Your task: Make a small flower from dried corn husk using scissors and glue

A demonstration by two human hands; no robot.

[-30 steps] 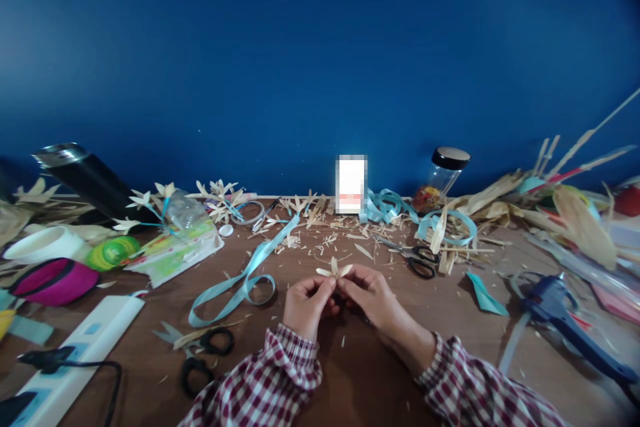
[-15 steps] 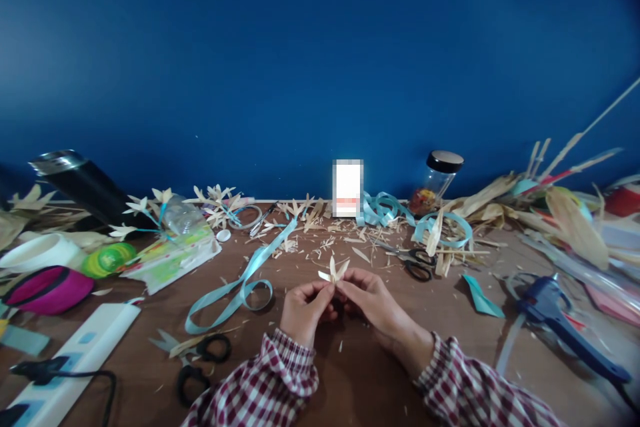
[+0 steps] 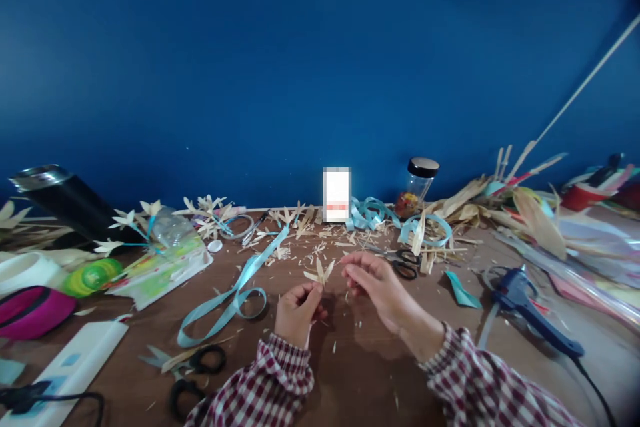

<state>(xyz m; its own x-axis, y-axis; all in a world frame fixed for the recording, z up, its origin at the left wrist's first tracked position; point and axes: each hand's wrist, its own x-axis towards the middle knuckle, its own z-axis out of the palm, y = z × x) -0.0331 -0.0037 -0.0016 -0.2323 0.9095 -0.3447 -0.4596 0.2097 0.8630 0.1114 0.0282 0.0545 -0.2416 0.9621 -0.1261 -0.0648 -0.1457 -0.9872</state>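
Observation:
A small flower of pale, dried husk-like petals (image 3: pixel 321 273) stands upright between the thumb and fingers of my left hand (image 3: pixel 297 312), which is closed on its base. A short way to the right, my right hand (image 3: pixel 373 280) hangs above the table, apart from the flower. Its fingers are loosely bent and a little spread, with nothing visible in them. Black-handled scissors (image 3: pixel 207 359) lie left of my left wrist, blades parted. A light blue ribbon (image 3: pixel 240 287) loops on the table beyond them.
Scraps litter the brown table (image 3: pixel 320 387). A blue glue gun (image 3: pixel 533 310) and another pair of scissors (image 3: pixel 406 265) lie right. Finished husk flowers (image 3: pixel 150 210), a black flask (image 3: pixel 70 200) and a white power strip (image 3: pixel 95 353) are left. A lidded jar (image 3: pixel 417 187) stands near the blue wall.
My right hand has let go of the flower and moved right, away from it. My left hand still holds the flower. The view has turned slightly to the right.

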